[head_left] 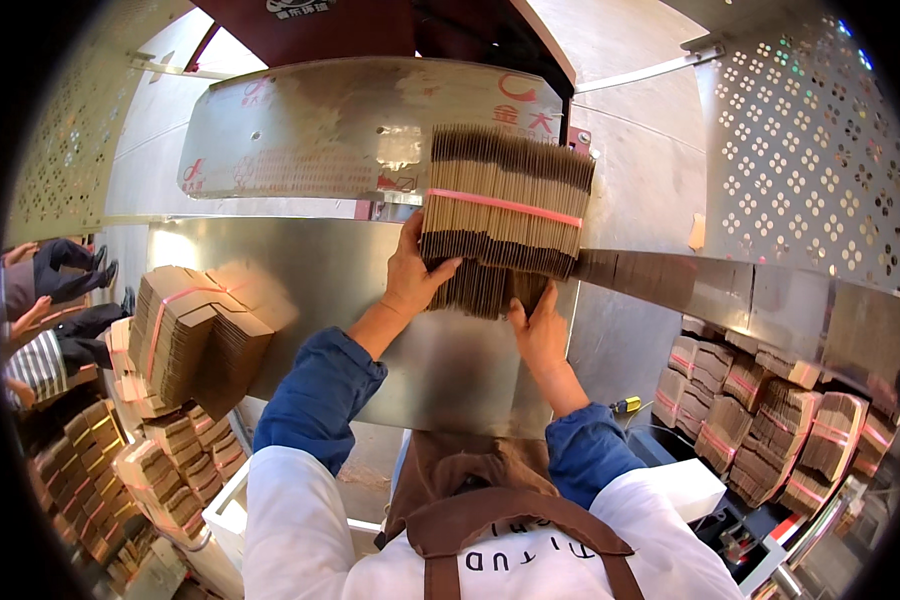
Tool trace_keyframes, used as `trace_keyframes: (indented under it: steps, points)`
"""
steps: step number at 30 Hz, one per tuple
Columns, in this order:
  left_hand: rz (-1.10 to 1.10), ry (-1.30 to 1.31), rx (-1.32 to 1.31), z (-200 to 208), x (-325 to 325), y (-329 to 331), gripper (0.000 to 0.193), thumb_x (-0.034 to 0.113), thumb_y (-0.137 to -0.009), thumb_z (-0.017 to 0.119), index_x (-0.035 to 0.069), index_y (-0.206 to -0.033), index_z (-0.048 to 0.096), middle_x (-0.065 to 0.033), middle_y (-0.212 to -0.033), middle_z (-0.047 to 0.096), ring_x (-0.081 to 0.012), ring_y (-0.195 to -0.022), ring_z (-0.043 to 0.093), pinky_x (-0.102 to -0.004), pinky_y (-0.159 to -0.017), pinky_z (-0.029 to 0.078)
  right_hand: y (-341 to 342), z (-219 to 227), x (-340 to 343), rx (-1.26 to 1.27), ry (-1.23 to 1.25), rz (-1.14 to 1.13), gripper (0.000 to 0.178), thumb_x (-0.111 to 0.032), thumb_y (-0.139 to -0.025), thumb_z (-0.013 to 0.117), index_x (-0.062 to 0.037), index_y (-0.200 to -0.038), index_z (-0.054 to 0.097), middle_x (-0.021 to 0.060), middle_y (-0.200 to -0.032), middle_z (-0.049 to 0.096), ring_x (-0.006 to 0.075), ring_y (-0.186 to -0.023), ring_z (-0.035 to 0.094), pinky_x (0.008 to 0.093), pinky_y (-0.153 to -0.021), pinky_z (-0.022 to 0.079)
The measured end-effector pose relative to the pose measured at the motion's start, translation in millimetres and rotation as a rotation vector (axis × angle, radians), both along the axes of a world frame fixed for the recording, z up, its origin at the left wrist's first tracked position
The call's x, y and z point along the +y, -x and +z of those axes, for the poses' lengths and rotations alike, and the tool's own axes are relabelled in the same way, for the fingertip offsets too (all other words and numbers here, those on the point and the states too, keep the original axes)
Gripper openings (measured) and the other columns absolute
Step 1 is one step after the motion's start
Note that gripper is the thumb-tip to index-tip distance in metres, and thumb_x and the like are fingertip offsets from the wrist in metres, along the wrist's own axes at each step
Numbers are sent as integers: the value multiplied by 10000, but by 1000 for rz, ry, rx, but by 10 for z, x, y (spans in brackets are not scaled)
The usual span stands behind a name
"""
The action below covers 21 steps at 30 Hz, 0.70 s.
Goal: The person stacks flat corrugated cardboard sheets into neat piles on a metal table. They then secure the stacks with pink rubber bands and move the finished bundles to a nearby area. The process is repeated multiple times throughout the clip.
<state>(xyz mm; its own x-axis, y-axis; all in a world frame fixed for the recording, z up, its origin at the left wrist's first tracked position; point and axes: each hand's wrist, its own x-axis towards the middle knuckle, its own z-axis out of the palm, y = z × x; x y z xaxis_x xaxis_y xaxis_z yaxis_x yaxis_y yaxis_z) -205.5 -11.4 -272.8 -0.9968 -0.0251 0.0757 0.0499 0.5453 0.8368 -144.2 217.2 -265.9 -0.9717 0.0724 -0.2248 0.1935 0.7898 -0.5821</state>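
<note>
A thick bundle of folded brown cardboard (pixel 510 180) stands on edge in front of me, with a pink strap (pixel 505 205) running across it. Its near edge spreads into a darker, ragged lower section. My left hand (pixel 415 278) is closed on the bundle's lower left side, the thumb lying over the front edges and the other fingers mostly hidden. At the lower right, my right hand (pixel 543 335) grips the near section with thumb and index finger on it. The bundle sits over the far part of a metal worktable (pixel 360 250), close to a metal machine plate (pixel 300 130).
Another strapped cardboard bundle (pixel 195 325) rests on the table's left side. Stacked bundles stand at lower left (pixel 90 470) and lower right (pixel 770 420). A metal rail (pixel 670 285) extends rightward, below a perforated panel (pixel 800 150). Other people (pixel 60 300) are at far left.
</note>
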Motion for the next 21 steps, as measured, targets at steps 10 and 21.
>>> trace_keyframes:
  steps: [10, 21]
  points:
    - [41, -90, -80, 94, -66, -405, 869, 231, -739, 799, -6, -1407, 295, -197, -1246, 552, -344, -1112, 585, -384, -935, 470, -354, -105, 8, -22, -18, 14, 799, -398, -866, 634, 121, -1352, 270, 320, -950, 629, 476, -804, 627, 502, -693, 513]
    - [-328, -407, -349, 510, -651, -1472, 1282, 276, -607, 894, 36, -1524, 32, -162, -1503, 317, -283, -1375, 349, -392, -1100, 345, -981, 663, 116, -31, 451, 226, 1203, -198, -689, 848, -86, -1526, -8, 254, -1370, 487, 370, -1277, 484, 410, -1046, 405]
